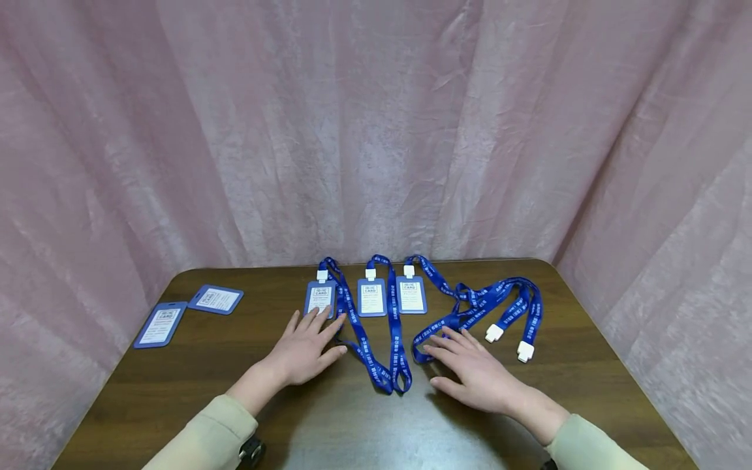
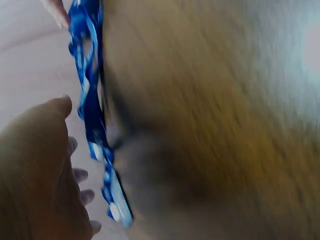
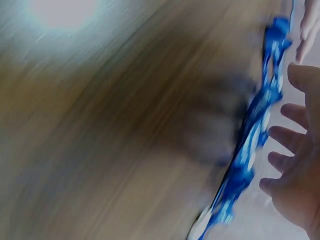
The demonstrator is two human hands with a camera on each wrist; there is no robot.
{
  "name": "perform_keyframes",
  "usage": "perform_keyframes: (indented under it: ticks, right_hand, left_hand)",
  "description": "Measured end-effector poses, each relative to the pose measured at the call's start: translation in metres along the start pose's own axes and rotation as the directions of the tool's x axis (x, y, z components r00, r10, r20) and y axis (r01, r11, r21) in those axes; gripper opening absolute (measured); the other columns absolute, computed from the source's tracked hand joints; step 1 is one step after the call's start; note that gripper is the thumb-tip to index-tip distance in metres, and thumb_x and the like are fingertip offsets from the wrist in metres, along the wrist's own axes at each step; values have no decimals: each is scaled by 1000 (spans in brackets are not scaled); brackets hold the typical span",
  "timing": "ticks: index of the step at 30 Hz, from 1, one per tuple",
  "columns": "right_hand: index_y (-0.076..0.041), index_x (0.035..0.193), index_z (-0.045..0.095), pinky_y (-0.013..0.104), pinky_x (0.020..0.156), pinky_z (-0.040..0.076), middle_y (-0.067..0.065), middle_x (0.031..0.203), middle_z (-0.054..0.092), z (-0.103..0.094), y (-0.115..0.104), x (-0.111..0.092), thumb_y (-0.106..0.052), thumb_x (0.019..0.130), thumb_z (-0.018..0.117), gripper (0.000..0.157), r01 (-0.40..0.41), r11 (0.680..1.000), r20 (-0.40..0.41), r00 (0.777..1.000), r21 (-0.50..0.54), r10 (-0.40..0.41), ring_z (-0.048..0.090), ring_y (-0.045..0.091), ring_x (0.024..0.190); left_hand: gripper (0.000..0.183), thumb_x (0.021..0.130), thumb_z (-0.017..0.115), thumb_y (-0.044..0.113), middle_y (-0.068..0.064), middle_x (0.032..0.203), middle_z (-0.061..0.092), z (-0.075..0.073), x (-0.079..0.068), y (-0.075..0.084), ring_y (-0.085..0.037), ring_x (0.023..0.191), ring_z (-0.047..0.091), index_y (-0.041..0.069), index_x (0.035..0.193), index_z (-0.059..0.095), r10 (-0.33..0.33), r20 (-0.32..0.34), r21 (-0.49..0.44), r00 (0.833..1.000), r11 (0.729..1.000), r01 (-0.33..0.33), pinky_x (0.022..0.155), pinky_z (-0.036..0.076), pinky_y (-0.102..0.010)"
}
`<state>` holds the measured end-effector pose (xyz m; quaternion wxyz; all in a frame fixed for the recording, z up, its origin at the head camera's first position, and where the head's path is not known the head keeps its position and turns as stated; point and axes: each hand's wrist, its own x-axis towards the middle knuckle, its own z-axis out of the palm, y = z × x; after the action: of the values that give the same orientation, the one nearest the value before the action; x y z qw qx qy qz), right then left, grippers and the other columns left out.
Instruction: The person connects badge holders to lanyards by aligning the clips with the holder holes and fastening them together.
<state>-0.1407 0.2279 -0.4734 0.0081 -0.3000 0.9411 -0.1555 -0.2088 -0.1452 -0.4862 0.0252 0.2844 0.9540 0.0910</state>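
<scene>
I have both hands over the straps with nothing gripped: the left hand (image 1: 305, 352) is flat with fingers spread, and the right hand (image 1: 478, 375) has its fingers reaching forward, lightly bent. The wrist views suggest the fingers float just above the straps, though blur keeps me from ruling out a touch.

The left badge (image 1: 320, 295) sits under and beyond my left fingertips, its strap (image 1: 360, 339) slanting past them toward me. The middle badge (image 1: 372, 298) and right badge (image 1: 412, 297) lie between and beyond the two sets of fingers. The strap bundle (image 1: 464, 313) is under and ahead of my right fingertips; its two free clips, the upper clip (image 1: 494, 333) and lower clip (image 1: 525, 351), lie to their right. Out left of the left fingers are two loose badges, one nearer (image 1: 215, 299) and one farther (image 1: 160, 325).

To handle this well, I would come down lightly, pinch one strap at a time near its clip, and lift before sliding; where straps cross, a drag could pull the badges askew.

Below the fingers is a dark wood-grain table (image 1: 329, 431), with glare toward my wrists. Beyond the fingertips, a pink curtain (image 1: 352, 130) hangs in folds behind the table and along its sides.
</scene>
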Motion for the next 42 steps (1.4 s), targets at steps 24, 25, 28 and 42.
perform_keyframes:
  ticks: [24, 25, 28, 42]
  right_hand:
    - [-5, 145, 57, 70, 111, 26, 24, 144, 55, -37, 110, -86, -17, 92, 75, 57, -259, 961, -221, 947, -95, 233, 37, 53, 139]
    - [-6, 145, 57, 70, 110, 27, 24, 144, 55, -37, 113, -88, -14, 91, 75, 57, -263, 960, -216, 947, -96, 238, 37, 53, 139]
    - [-7, 144, 59, 70, 108, 31, 23, 143, 56, -37, 120, -91, -7, 89, 73, 56, -255, 960, -219, 949, -111, 227, 39, 52, 138]
    - [-10, 140, 63, 66, 103, 42, 18, 140, 60, -34, 124, -87, 6, 90, 67, 53, -159, 957, -137, 982, -243, 129, 52, 46, 130]
  left_hand:
    - [69, 105, 35, 63, -6, 170, 19, 2, 5, 131, -32, 155, 18, 32, 165, 20, 447, 121, -18, 886, 894, -448, 121, 13, -60]
    - [69, 105, 34, 64, -6, 170, 19, 3, 7, 137, -31, 155, 18, 33, 165, 20, 456, 129, -16, 880, 889, -458, 122, 13, -60]
    - [69, 104, 30, 66, -5, 170, 19, 7, 14, 156, -29, 155, 16, 34, 165, 18, 479, 156, 1, 864, 874, -485, 122, 12, -58]
    - [71, 99, 23, 75, 6, 169, 20, 34, 55, 235, -21, 155, 18, 43, 163, 16, 467, 228, 92, 854, 863, -497, 124, 15, -47]
